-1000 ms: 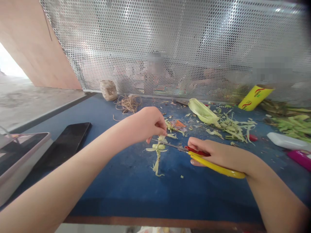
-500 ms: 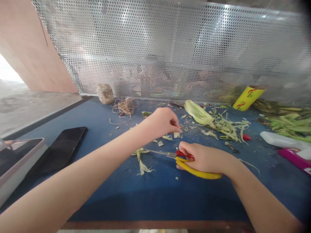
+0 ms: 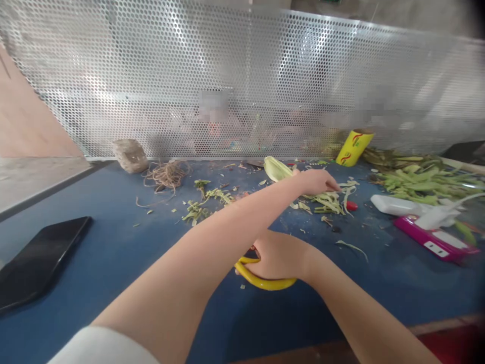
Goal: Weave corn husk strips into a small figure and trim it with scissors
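Note:
My left hand (image 3: 318, 182) reaches across to the right, over a pile of shredded green husk strips (image 3: 329, 201). Its fingers point down and right, close together; whether they grip anything is hidden. A pale green husk piece (image 3: 276, 169) lies just behind its wrist. My right hand (image 3: 278, 255) is wrapped round scissors with yellow and red handles (image 3: 265, 284), below my left forearm. That forearm covers the blades. Green scraps (image 3: 195, 211) lie left of the forearm on the blue table (image 3: 159, 268).
Tangled twine (image 3: 166, 175) and a whitish jar (image 3: 130, 155) stand back left, a black phone (image 3: 41, 258) front left. At right are a yellow tube (image 3: 354, 147), green leaves (image 3: 428, 182), a white object (image 3: 396, 205) and a magenta power strip (image 3: 435, 238). Perforated metal (image 3: 242, 60) rises behind.
My left hand has moved right, from the small scraps to the husk strips. The view has shifted to the right. My right hand still holds the scissors, whose blades are now covered.

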Available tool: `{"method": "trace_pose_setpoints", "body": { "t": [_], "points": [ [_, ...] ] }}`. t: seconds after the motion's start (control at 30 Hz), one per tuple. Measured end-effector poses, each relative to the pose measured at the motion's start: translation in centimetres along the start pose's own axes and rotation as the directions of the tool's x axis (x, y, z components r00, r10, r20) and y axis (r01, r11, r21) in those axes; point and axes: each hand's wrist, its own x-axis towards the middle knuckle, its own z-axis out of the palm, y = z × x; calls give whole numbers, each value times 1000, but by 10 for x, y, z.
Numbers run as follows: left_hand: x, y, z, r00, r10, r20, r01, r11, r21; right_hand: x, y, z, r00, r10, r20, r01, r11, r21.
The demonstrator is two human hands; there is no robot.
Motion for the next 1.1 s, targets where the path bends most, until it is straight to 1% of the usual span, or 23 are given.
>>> {"method": "trace_pose_setpoints", "body": {
  "t": [0.1, 0.17, 0.27, 0.37, 0.43, 0.53, 0.63, 0.67, 0.73, 0.8, 0.83, 0.87, 0.9, 0.93, 0.97, 1.03, 1.07, 1.1],
  "points": [
    [3, 1, 6, 989, -27, -147, 39, 996, 81, 1, 1, 0, 999, -42, -20, 43, 999, 20],
    [0, 2, 7, 979, -31, -204, 55, 992, 111, 0, 2, 1, 997, -68, -34, 68, 997, 24],
    [-10, 3, 2, 978, -29, -207, 56, 991, 124, 0, 1, 1, 998, -52, -27, 52, 999, 5],
    [-25, 1, -6, 983, -28, -182, 54, 989, 140, 0, -1, 0, 1000, 28, -5, -28, 999, -46],
    [-34, -2, -9, 984, -29, -175, 60, 983, 176, 0, -2, -1, 998, 56, -1, -56, 996, -72],
    [-42, -3, -12, 980, -55, -191, 96, 973, 212, 0, -5, -2, 998, 66, 2, -65, 994, -82],
    [-58, -1, -21, 971, -24, -236, 72, 978, 196, 0, -5, -3, 997, 81, 0, -81, 992, -94],
    [-68, -1, -26, 966, -18, -257, 65, 982, 175, 0, -5, -4, 996, 85, -7, -85, 991, -107],
    [-99, -4, -38, 963, -40, -265, 88, 981, 174, -1, -5, -6, 995, 94, -26, -97, 985, -142],
    [-142, -9, -48, 933, -88, -350, 168, 964, 204, -2, -6, -8, 992, 122, -45, -127, 978, -165],
    [-166, -14, -51, 919, -148, -364, 239, 946, 221, -2, -6, -8, 988, 143, -56, -150, 975, -165],
    [-190, -18, -52, 908, -235, -346, 324, 918, 228, -2, -7, -8, 984, 164, -67, -173, 972, -158],
    [-213, -24, -51, 896, -332, -296, 400, 891, 213, -2, -8, -8, 980, 183, -78, -192, 970, -146],
    [-233, -29, -49, 885, -420, -201, 455, 870, 188, -2, -8, -7, 977, 193, -90, -204, 970, -136],
    [-251, -35, -45, 856, -499, -132, 515, 842, 158, -2, -9, -6, 975, 196, -102, -209, 970, -128],
    [-277, -45, -36, 786, -614, -69, 618, 779, 107, -1, -9, -4, 973, 188, -135, -206, 969, -133],
    [-285, -49, -31, 760, -648, -43, 649, 756, 79, 0, -8, -2, 971, 183, -155, -205, 968, -146],
    [-291, -52, -26, 759, -650, -23, 651, 758, 38, 1, -7, -1, 968, 179, -175, -207, 965, -160]
  ]
}}
